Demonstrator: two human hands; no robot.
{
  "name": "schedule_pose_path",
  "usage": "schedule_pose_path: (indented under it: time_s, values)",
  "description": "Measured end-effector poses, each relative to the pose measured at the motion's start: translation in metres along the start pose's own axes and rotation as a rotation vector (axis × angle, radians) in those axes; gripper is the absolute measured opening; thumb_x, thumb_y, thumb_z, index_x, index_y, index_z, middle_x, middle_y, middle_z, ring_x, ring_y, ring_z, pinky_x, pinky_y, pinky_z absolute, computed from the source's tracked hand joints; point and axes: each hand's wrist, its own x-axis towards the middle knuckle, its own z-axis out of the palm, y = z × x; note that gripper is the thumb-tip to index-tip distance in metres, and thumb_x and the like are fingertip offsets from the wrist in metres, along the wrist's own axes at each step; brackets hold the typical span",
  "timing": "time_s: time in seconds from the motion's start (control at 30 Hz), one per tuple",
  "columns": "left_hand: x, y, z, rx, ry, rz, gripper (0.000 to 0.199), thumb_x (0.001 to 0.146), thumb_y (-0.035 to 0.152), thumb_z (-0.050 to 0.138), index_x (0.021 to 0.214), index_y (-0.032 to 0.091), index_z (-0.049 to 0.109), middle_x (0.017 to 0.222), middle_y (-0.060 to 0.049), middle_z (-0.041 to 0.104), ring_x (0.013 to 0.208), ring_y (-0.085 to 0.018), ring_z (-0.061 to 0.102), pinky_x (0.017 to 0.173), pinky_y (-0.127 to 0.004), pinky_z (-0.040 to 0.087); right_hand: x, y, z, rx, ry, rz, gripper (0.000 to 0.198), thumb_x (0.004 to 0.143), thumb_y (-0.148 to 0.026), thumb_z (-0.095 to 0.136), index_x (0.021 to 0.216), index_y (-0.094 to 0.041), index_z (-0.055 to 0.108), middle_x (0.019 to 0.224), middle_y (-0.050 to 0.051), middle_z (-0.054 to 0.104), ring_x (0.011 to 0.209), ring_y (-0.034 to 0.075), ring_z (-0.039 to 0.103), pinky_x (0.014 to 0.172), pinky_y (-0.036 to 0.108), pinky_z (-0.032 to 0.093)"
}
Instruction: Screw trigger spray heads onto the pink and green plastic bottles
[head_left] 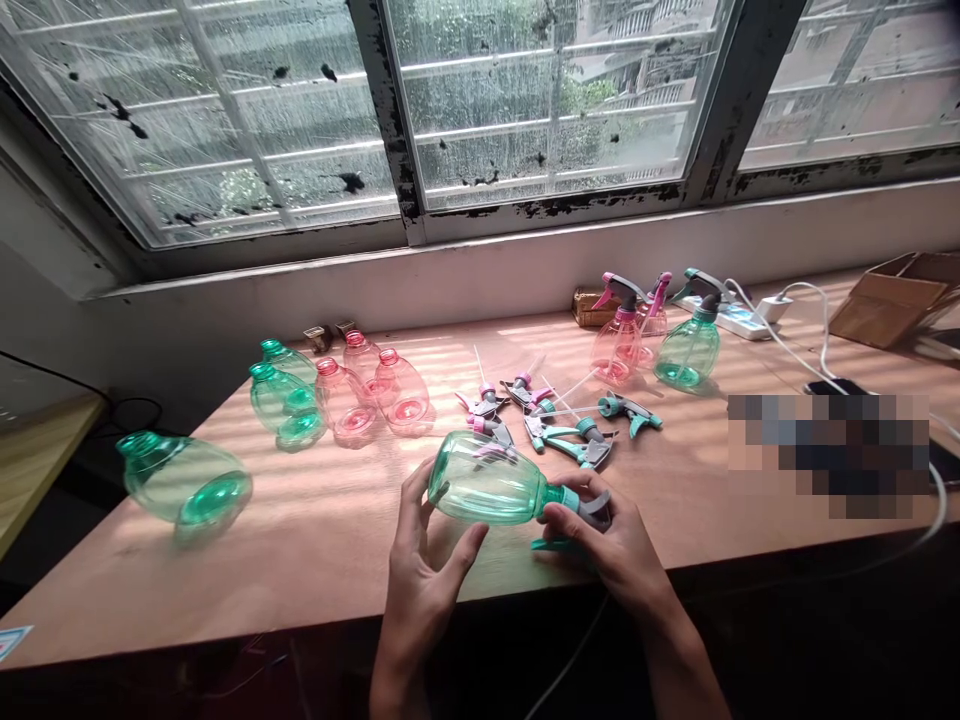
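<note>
A clear green spray bottle [487, 480] lies sideways between my hands, over the table's near edge. My left hand [427, 560] cups its base end, fingers behind and thumb along the near side. My right hand [611, 545] is closed around the neck end, thumb and fingers at the turquoise collar of a grey and turquoise trigger sprayer [592, 508]. The sprayer is on the bottle's mouth; how tightly it sits I cannot tell. Just beyond lie several loose trigger sprayers, among them a pink and grey one [484, 403] and a turquoise one [630, 412].
To the left stand open green bottles [187, 485] and open pink bottles [405, 390]. Pink bottles [619, 345] and a green bottle [686, 350] with sprayers fitted stand at the back right, near a power strip [742, 318], cables and a cardboard box [892, 300]. A window runs behind.
</note>
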Motion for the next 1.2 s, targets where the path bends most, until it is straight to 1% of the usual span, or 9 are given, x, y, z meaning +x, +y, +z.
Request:
schedule_pose_path:
  time_s: [0.13, 0.23, 0.33, 0.5, 0.67, 0.83, 0.97, 1.07, 1.2]
  values:
    - [0.001, -0.004, 0.000, -0.039, 0.093, -0.061, 0.074, 0.084, 0.044, 0.082, 0.148, 0.032, 0.048, 0.159, -0.011, 0.050, 0.144, -0.034, 0.052, 0.118, -0.048, 0.046, 0.000, 0.000, 0.000, -0.027, -0.016, -0.021, 0.040, 0.079, -0.046, 0.090, 0.102, -0.019, 0.070, 0.071, -0.002, 0.071, 0.066, 0.015, 0.069, 0.061, 0.026, 0.066]
    - [0.003, -0.004, 0.002, -0.031, 0.060, -0.076, 0.067, 0.088, 0.044, 0.078, 0.146, 0.031, 0.050, 0.150, -0.011, 0.059, 0.138, -0.032, 0.059, 0.115, -0.047, 0.048, 0.001, 0.001, -0.001, -0.040, -0.025, -0.025, 0.040, 0.078, -0.047, 0.089, 0.100, -0.019, 0.070, 0.071, -0.002, 0.071, 0.065, 0.015, 0.069, 0.061, 0.027, 0.065]
    - [0.006, -0.003, 0.002, -0.003, 0.032, -0.055, 0.060, 0.089, 0.042, 0.076, 0.143, 0.030, 0.054, 0.145, -0.009, 0.063, 0.137, -0.031, 0.059, 0.117, -0.047, 0.046, 0.001, 0.002, -0.001, -0.041, -0.018, -0.057, 0.039, 0.079, -0.046, 0.089, 0.100, -0.019, 0.070, 0.072, -0.002, 0.072, 0.065, 0.015, 0.069, 0.062, 0.026, 0.064]
    - [0.005, -0.004, 0.001, 0.010, 0.020, -0.046, 0.060, 0.088, 0.038, 0.079, 0.143, 0.032, 0.055, 0.151, -0.008, 0.058, 0.143, -0.032, 0.053, 0.118, -0.047, 0.045, 0.002, 0.002, -0.001, -0.038, 0.016, -0.097, 0.035, 0.082, -0.044, 0.088, 0.099, -0.019, 0.071, 0.073, -0.001, 0.074, 0.064, 0.014, 0.070, 0.062, 0.024, 0.061]
    - [-0.002, -0.001, 0.003, -0.036, 0.067, -0.018, 0.072, 0.087, 0.036, 0.080, 0.150, 0.036, 0.044, 0.159, -0.009, 0.049, 0.144, -0.032, 0.052, 0.118, -0.049, 0.044, 0.003, 0.005, -0.003, -0.017, -0.007, -0.114, 0.032, 0.084, -0.043, 0.087, 0.100, -0.020, 0.070, 0.075, -0.002, 0.073, 0.065, 0.014, 0.071, 0.064, 0.024, 0.061]
    - [-0.001, 0.003, 0.004, -0.076, 0.135, -0.031, 0.072, 0.086, 0.045, 0.079, 0.149, 0.030, 0.045, 0.157, -0.012, 0.049, 0.145, -0.034, 0.050, 0.117, -0.048, 0.045, 0.003, 0.007, -0.004, -0.044, -0.016, -0.130, 0.033, 0.083, -0.043, 0.087, 0.101, -0.020, 0.070, 0.074, -0.002, 0.072, 0.064, 0.014, 0.070, 0.063, 0.024, 0.061]
    - [0.003, 0.000, 0.004, -0.018, 0.099, -0.102, 0.072, 0.083, 0.047, 0.082, 0.145, 0.030, 0.048, 0.151, -0.012, 0.055, 0.138, -0.033, 0.058, 0.114, -0.047, 0.048, 0.001, 0.005, -0.002, -0.059, -0.012, -0.088, 0.037, 0.080, -0.045, 0.089, 0.099, -0.020, 0.070, 0.074, -0.002, 0.071, 0.066, 0.015, 0.070, 0.061, 0.025, 0.063]
    - [0.006, -0.001, 0.006, 0.042, 0.040, -0.100, 0.069, 0.083, 0.044, 0.082, 0.143, 0.029, 0.050, 0.143, -0.011, 0.061, 0.130, -0.031, 0.064, 0.113, -0.046, 0.050, 0.001, 0.006, -0.002, -0.084, -0.011, -0.064, 0.040, 0.078, -0.048, 0.089, 0.099, -0.019, 0.070, 0.074, -0.001, 0.069, 0.065, 0.015, 0.068, 0.060, 0.027, 0.064]
    - [0.007, -0.002, 0.006, 0.131, 0.052, -0.023, 0.069, 0.083, 0.040, 0.083, 0.143, 0.030, 0.052, 0.145, -0.009, 0.058, 0.137, -0.031, 0.057, 0.118, -0.046, 0.045, 0.003, 0.008, -0.004, -0.106, -0.042, -0.061, 0.041, 0.080, -0.048, 0.088, 0.103, -0.019, 0.069, 0.076, -0.001, 0.068, 0.067, 0.015, 0.066, 0.063, 0.029, 0.065]
